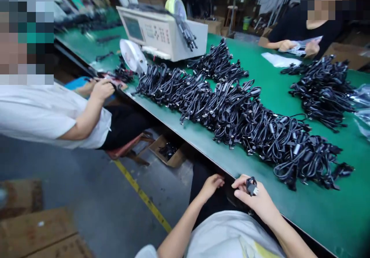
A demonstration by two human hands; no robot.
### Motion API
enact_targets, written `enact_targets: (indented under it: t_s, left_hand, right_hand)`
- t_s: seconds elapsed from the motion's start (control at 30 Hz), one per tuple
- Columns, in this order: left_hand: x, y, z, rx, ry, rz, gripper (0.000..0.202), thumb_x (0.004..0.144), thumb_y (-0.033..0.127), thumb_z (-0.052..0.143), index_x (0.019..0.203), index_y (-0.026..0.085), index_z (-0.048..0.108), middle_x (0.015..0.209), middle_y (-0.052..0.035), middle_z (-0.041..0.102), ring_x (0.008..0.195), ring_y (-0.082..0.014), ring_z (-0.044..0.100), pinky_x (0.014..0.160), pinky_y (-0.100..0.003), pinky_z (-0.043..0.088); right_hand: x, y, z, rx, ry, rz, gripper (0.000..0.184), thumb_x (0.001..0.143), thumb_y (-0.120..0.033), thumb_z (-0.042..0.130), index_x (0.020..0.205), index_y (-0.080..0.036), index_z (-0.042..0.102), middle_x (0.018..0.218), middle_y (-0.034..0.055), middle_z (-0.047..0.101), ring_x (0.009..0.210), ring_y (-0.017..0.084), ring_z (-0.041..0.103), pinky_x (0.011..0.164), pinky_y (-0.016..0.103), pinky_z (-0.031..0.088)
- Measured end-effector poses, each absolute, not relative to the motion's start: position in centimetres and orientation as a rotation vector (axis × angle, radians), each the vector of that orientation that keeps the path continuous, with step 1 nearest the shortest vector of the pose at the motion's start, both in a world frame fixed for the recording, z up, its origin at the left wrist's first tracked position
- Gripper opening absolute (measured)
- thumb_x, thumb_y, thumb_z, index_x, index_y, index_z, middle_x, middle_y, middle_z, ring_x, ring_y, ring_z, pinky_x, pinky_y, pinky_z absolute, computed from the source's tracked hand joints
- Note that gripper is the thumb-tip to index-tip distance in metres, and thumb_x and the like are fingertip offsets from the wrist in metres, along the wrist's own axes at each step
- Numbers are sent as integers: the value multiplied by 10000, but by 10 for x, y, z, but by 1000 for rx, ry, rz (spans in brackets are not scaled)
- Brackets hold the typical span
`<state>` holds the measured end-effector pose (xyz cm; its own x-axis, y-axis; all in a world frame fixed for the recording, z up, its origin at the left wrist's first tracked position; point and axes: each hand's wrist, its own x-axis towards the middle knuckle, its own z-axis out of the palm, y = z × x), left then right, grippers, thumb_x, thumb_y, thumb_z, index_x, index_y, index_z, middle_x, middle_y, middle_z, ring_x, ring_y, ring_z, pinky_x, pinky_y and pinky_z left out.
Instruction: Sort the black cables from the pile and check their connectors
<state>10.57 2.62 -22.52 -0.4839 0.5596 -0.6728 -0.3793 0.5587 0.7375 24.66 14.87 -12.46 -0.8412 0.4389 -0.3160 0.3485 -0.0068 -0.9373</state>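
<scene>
My right hand (pixel 261 201) is at the table's front edge, its fingers bent around a black cable (pixel 251 181). The cable's plug with a pale metal end (pixel 254 191) sticks out over the back of the hand. To its left, just off the edge, my left hand (pixel 212 186) has its fingers curled together; whatever lies in them is hidden. A long heap of bundled black cables (pixel 239 113) stretches along the green table (pixel 199 132), beyond both hands.
A beige test instrument (pixel 185 38) with a small fan (pixel 175 5) on top stands at the back. Another cable heap (pixel 323 90) lies at right. A co-worker at left handles something dark; another across the table holds a plastic bag (pixel 300 46). Cardboard boxes (pixel 49 227) stand on the floor.
</scene>
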Motion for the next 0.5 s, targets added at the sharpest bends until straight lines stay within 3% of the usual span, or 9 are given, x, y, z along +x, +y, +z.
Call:
enact_targets:
  t_s: [0.07,0.13,0.23,0.33,0.43,0.5]
  left_hand:
    - [98,10,-204,261,1760,1172,155,925,347,656,837,254,744,738,0,714,700,-161,670,754,-341,587]
    - [83,3,-165,380,1822,1279,167,928,383,612,869,327,758,731,15,709,708,-163,669,760,-341,581]
    - [55,23,-84,823,2140,1548,193,961,426,576,997,384,761,800,0,728,742,-187,685,775,-375,585]
    - [24,87,-10,1530,2377,1562,255,1032,405,512,1059,328,754,1011,-33,758,897,-193,706,886,-372,569]
    - [-4,174,24,1901,2637,973,260,1011,326,597,1184,179,725,1130,-116,723,1126,-281,662,984,-416,517]
    - [-17,221,24,1879,2745,424,252,950,327,700,1036,95,747,1069,-171,711,1112,-336,658,965,-446,505]
  right_hand:
    - [259,144,-128,-834,-2095,2099,261,823,-451,747,865,-193,754,769,5,602,622,141,513,616,289,419]
    - [275,140,-133,-834,-2010,2241,296,878,-482,704,937,-193,720,733,-4,605,560,126,486,569,275,384]
    - [297,136,-143,-892,-1873,2383,367,913,-551,659,998,-195,680,610,-38,559,471,108,413,519,259,324]
    - [312,137,-152,-949,-1816,2288,394,856,-574,717,963,-195,707,617,-44,538,476,100,393,525,260,330]
    - [321,137,-158,-988,-1874,2094,383,746,-558,814,864,-199,756,669,-8,605,581,150,517,612,294,432]
    - [326,135,-160,-987,-1921,2019,389,729,-581,812,837,-208,782,752,33,692,700,207,628,721,330,504]
